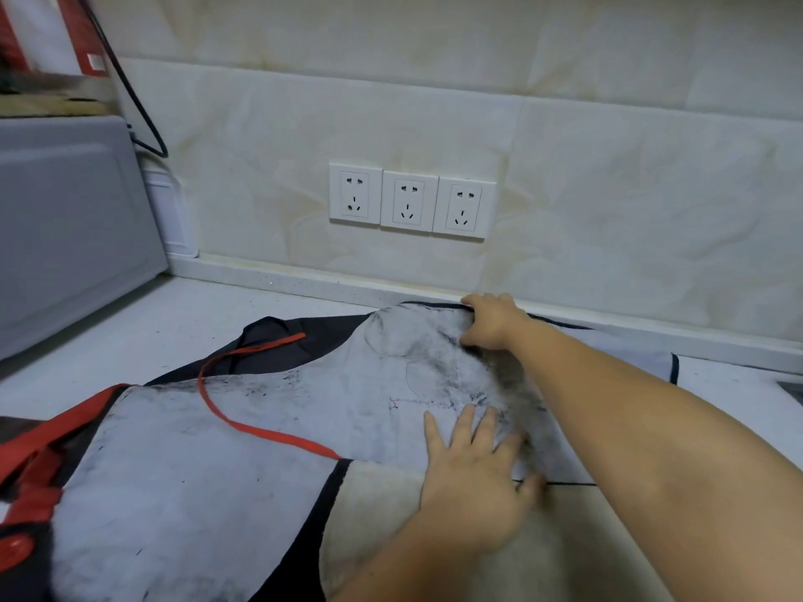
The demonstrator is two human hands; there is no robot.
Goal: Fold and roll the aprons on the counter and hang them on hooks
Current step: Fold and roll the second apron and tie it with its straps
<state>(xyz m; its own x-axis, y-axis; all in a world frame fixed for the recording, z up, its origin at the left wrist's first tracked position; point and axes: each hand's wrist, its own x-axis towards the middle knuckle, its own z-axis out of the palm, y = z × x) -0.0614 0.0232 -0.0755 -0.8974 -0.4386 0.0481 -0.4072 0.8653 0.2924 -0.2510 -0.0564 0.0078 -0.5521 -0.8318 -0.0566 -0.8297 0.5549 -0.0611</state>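
Left hand [473,475], fingers spread, pressing apron [304,406] flat; right hand [491,319] pinching its 12 o'clock edge. Pulling taut, matching edges advised.

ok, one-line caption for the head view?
Left hand presses the apron flat on the counter; right hand grips its far edge.

Grey-white, black-trimmed apron [269,410] flat on counter [130,323]

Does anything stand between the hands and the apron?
Nothing visible does. The left hand presses flat on the apron, and the right hand grips its far edge.
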